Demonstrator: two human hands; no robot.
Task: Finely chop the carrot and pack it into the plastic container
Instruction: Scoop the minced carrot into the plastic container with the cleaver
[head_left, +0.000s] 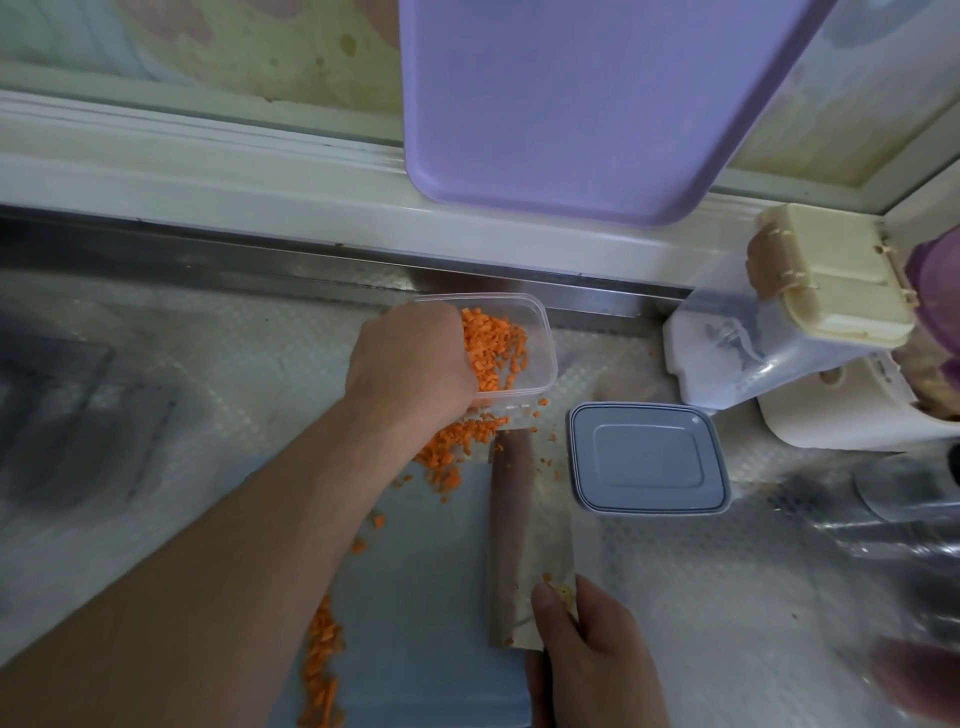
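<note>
1. Right hand (587, 644), nearest the camera, grips the handle of a cleaver (524, 545), thumb pressed on the flat of the blade.
2. Blade lies flat on a pale board (415, 597) and points away from that grip toward the container (540, 332).
3. Left hand (410, 364) is cupped at the container's near-left rim; its fingers are hidden, so I cannot tell whether it holds carrot.
4. Chopped carrot (493, 348) fills part of the container just right of the left hand; more bits lie on the board beneath that wrist and forearm.
5. Lid (649, 457) lies flat beyond the right hand, right of the blade.
6. No legible writing.
</note>
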